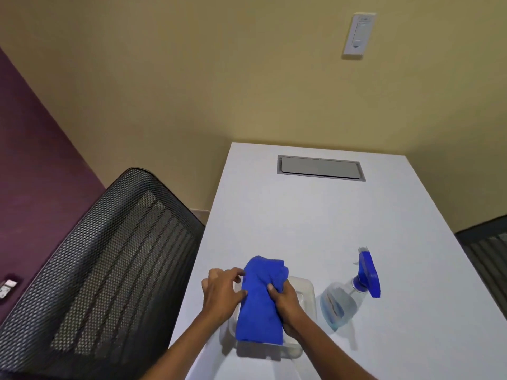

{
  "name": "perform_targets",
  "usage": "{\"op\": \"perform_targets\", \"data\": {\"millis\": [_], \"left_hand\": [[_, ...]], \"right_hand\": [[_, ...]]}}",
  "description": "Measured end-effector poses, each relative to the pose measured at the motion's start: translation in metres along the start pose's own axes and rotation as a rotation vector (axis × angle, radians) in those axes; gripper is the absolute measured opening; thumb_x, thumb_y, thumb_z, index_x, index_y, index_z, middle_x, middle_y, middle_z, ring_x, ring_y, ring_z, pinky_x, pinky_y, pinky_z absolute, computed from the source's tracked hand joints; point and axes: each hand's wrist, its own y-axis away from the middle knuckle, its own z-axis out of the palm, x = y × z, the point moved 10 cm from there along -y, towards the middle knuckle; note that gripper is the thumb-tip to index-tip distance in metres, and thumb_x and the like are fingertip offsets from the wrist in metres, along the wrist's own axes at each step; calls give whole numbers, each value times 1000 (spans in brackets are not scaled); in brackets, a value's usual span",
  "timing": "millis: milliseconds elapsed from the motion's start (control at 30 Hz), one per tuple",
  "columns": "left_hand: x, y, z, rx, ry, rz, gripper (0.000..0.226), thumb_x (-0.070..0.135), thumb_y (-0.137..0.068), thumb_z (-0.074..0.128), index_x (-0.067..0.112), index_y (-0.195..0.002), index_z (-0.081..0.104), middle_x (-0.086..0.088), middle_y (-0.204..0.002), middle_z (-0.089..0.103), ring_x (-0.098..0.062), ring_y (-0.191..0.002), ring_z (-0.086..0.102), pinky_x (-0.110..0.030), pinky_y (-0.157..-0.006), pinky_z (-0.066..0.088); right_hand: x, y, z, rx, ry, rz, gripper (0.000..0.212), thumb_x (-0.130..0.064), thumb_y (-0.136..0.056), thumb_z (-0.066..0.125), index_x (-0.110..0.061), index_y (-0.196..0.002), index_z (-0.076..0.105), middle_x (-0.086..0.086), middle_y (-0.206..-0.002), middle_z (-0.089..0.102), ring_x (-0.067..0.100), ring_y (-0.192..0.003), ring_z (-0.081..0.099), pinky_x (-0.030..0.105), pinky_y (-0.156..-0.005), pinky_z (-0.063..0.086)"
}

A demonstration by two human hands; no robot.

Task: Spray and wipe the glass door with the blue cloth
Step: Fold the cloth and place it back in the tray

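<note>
The white worktop (pixel 329 215) is the biggest thing in front of you, and everything sits on it. A black mesh chair (pixel 109 256) stands just to the left of the worktop. Near the worktop's close edge sits a clear plastic tub (pixel 308 293). The blue cloth (pixel 260 297) lies bunched on top of that tub. The spray bottle (pixel 345 297) stands on the worktop just to the right of the tub, and no hand touches it.

Your right hand (pixel 288 308) is squeezing the cloth, with its fingers closed on it. Your left hand (pixel 222 292) rests against the cloth's left side with loose, open fingers.

No glass door shows here. So I think the job has barely begun: spraying and wiping are both left to do.
</note>
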Motion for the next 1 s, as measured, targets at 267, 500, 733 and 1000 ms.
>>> {"op": "perform_targets", "data": {"millis": [267,500,733,1000], "left_hand": [[6,-7,23,-7,-407,58,56,60,-72,70,41,-121,50,-5,-152,26,-36,-138,14,-49,-106,22],[-8,-7,56,-156,-546,40,58,53,-80,69,41,-131,44,-12,-165,2,-42,-148,-14,-58,-115,12],[-10,-3,61,-216,-599,-2,64,50,-81,70,36,-137,42,-16,-165,-5,-41,-149,-15,-56,-118,7],[5,8,30,36,-617,30,55,47,-74,76,13,-114,60,-21,-148,40,-46,-144,19,-54,-105,32]], "right_hand": [[36,-25,-2,43,66,215,27,-7,-94,55,-14,-120,57,15,-113,70,30,-99,69,41,-79,60],[49,-32,-14,262,231,297,17,-12,-90,52,-8,-98,66,16,-101,72,34,-98,67,51,-90,55],[23,-26,-3,90,817,162,16,-27,-84,63,-22,-99,65,1,-99,72,21,-90,66,35,-75,54],[-18,14,0,242,1366,-136,45,-64,-86,41,-21,-77,53,0,-85,68,23,-81,65,31,-63,41]]}}
